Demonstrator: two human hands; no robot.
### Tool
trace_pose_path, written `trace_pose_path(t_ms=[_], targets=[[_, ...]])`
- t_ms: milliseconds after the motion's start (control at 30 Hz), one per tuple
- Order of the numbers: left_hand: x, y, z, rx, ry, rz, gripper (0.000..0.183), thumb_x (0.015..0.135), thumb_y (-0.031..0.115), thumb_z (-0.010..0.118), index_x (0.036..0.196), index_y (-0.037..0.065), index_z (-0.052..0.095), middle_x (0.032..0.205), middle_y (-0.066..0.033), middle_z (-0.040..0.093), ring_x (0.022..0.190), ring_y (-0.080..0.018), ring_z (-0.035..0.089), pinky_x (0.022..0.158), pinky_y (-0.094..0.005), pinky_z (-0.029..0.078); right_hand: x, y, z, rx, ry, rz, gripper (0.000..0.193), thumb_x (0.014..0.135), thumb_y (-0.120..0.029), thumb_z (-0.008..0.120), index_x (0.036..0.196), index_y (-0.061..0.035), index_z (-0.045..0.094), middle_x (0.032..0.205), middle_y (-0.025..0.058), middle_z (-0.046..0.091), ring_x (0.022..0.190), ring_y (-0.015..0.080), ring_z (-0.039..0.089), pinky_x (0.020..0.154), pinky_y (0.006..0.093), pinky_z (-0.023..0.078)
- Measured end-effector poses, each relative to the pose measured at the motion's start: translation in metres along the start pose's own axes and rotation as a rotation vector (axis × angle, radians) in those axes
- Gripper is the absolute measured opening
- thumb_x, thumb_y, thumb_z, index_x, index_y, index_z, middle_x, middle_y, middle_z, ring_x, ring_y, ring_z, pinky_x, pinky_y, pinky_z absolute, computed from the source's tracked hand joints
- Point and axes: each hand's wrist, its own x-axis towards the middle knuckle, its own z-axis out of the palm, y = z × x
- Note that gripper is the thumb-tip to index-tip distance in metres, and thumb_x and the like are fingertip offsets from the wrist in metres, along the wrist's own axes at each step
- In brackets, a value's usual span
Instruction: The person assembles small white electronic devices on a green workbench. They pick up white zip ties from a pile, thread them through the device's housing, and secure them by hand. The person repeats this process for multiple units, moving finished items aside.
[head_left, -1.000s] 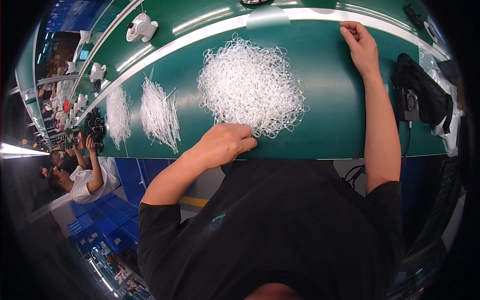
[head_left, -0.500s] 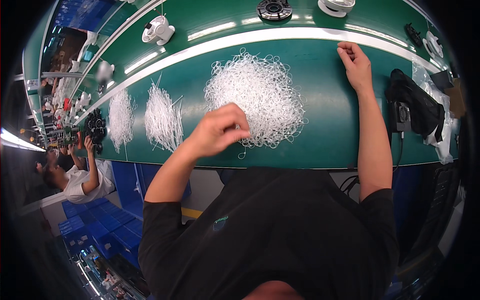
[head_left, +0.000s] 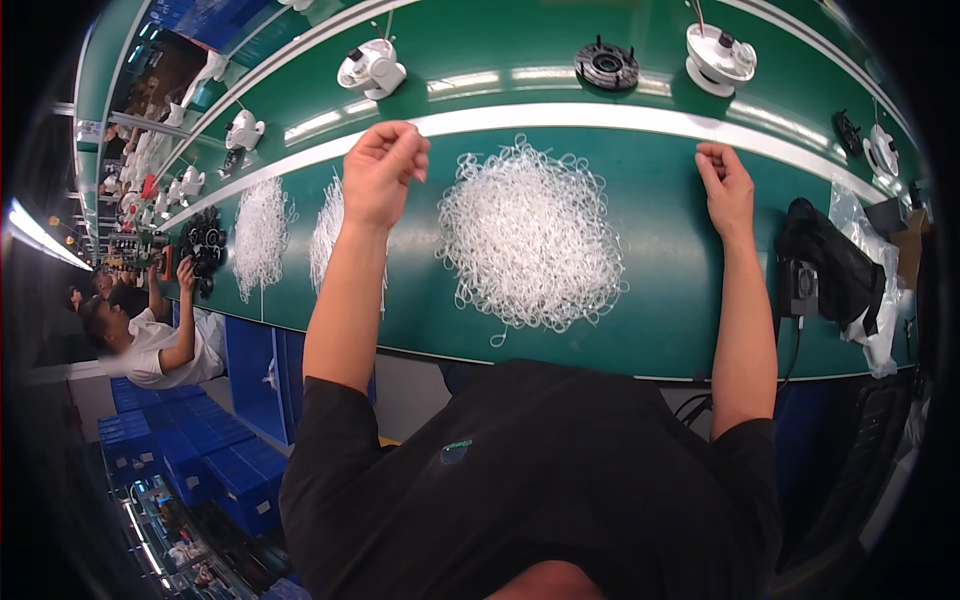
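A large heap of white looped cable ties (head_left: 535, 240) lies on the green table in front of me. My left hand (head_left: 385, 172) is raised to the left of the heap, near the white rail, its fingers curled in. Anything small between those fingers is hidden. Its forearm partly covers a bundle of straight white ties (head_left: 327, 235). Farther left lies another pile of white ties (head_left: 262, 240). To the right of the heap, my right hand (head_left: 730, 190) has thumb and fingertips brought together in a pinch. Whatever they may hold is too small to make out.
Beyond the white rail (head_left: 560, 117) stand white fan-like units (head_left: 372, 70) and a round black part (head_left: 606, 66). A black bag (head_left: 835, 255) and a charger-like box (head_left: 803, 285) lie at the right. A co-worker (head_left: 150, 340) sits far left, near blue bins (head_left: 190, 430).
My left hand has moved from the near left side of the heap, up and left toward the rail. My right hand stays in about the same place. The whole view has shifted slightly.
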Motion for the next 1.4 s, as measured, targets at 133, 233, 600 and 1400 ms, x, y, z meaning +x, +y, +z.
trace_pose_path(t_ms=[133,233,600,1400], targets=[[0.062,-0.003,-0.05,-0.067,0.402,0.006,0.017,0.097,0.016,0.064,0.102,0.0,0.064,0.093,-0.0115,0.069,0.074,-0.0159,0.066,0.06,-0.026,0.054,0.001,0.001,0.0,-0.036,0.006,-0.027,0.019,0.093,-0.016,0.066,0.105,-0.0006,0.067,0.085,0.0012,0.066,0.073,0.0078,0.056,0.07,0.0238,0.048],[0.114,-0.018,-0.095,0.094,0.645,-0.008,0.031,0.095,0.023,0.067,0.111,-0.002,0.057,0.097,-0.0132,0.069,0.072,-0.0184,0.067,0.056,-0.0296,0.055,0.002,-0.001,0.0,-0.05,0.014,-0.028,0.017,0.094,-0.014,0.065,0.104,-0.0003,0.066,0.082,0.0007,0.065,0.072,0.0076,0.055,0.068,0.0239,0.047],[0.192,-0.053,-0.13,0.113,0.587,-0.192,0.036,0.097,0.015,0.059,0.113,-0.016,0.05,0.1,-0.0227,0.063,0.076,-0.0317,0.07,0.056,-0.035,0.062,0.003,-0.005,0.004,0.033,0.054,-0.042,0.013,0.092,-0.011,0.066,0.1,-0.0005,0.067,0.081,0.0023,0.065,0.072,0.0088,0.058,0.068,0.0249,0.049],[0.01,-0.063,0.207,0.269,-0.357,-0.419,0.029,0.095,0.007,0.061,0.117,-0.011,0.056,0.099,-0.0154,0.069,0.077,-0.0197,0.071,0.063,-0.0259,0.062,-0.013,-0.074,-0.004,-0.182,0.177,-0.254,0.023,0.093,-0.017,0.062,0.107,-0.0004,0.07,0.088,0.0183,0.063,0.079,0.0365,0.063,0.071,0.0454,0.049]])
